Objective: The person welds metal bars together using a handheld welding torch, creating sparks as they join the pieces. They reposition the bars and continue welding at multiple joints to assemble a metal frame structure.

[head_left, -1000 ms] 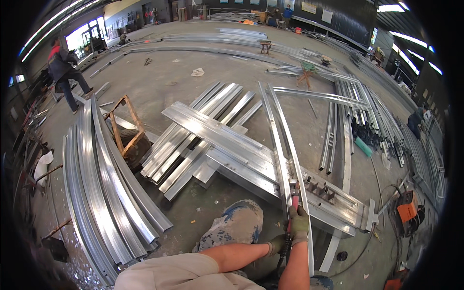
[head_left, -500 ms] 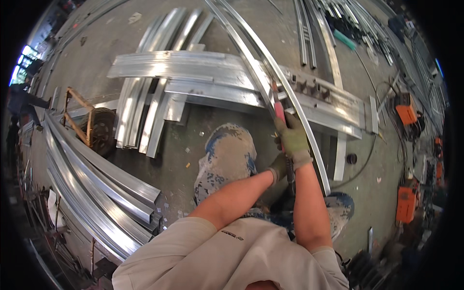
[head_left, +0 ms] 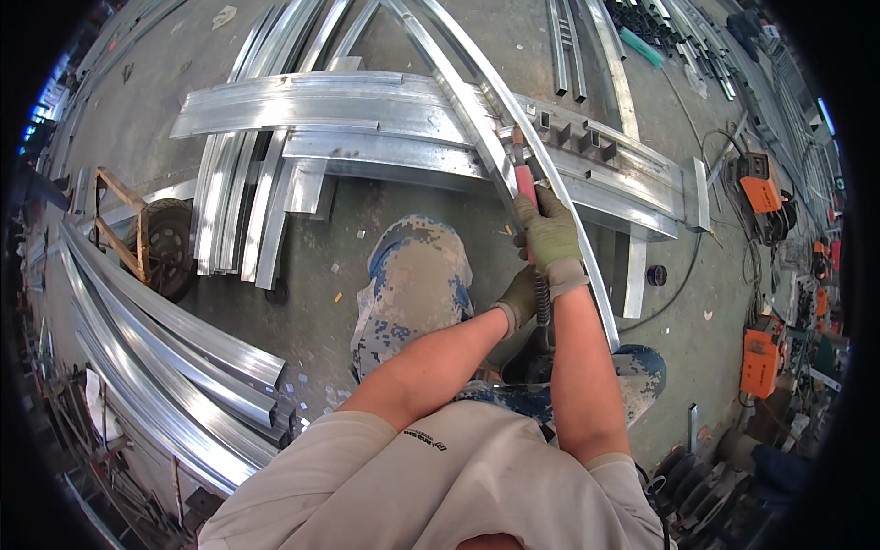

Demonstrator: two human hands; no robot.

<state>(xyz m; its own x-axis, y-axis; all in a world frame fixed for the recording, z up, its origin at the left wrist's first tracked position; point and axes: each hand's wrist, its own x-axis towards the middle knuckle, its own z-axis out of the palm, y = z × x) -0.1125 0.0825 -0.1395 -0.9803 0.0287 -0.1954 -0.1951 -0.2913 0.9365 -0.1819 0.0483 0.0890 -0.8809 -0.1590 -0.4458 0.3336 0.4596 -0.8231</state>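
- The right hand (head_left: 550, 240), in an olive work glove, is closed around the red handle of a welding torch (head_left: 524, 179); the torch points up and away from the person, its tip resting on the long curved steel rail (head_left: 477, 101).
- The left hand (head_left: 519, 300), also gloved, sits just below and behind the right wrist, curled on the black corrugated hose (head_left: 543, 302) that trails from the torch; the fingers are partly hidden, so how firm the grip is cannot be told.
- The curved rail runs diagonally from the top centre down to the right, passing beside the right forearm, and lies across a flat bundle of galvanised steel channels (head_left: 312, 105).
- Short square tube pieces (head_left: 577, 137) sit in a row along a steel section just right of the torch tip.
- The person crouches on the concrete floor (head_left: 302, 302), one knee in camouflage trousers (head_left: 412, 284) directly below the hands.
- More curved steel profiles (head_left: 156, 348) are stacked on the floor at the left, well apart from the hands.
- Orange welding machines (head_left: 759, 188) stand at the right, with cables lying on the floor.
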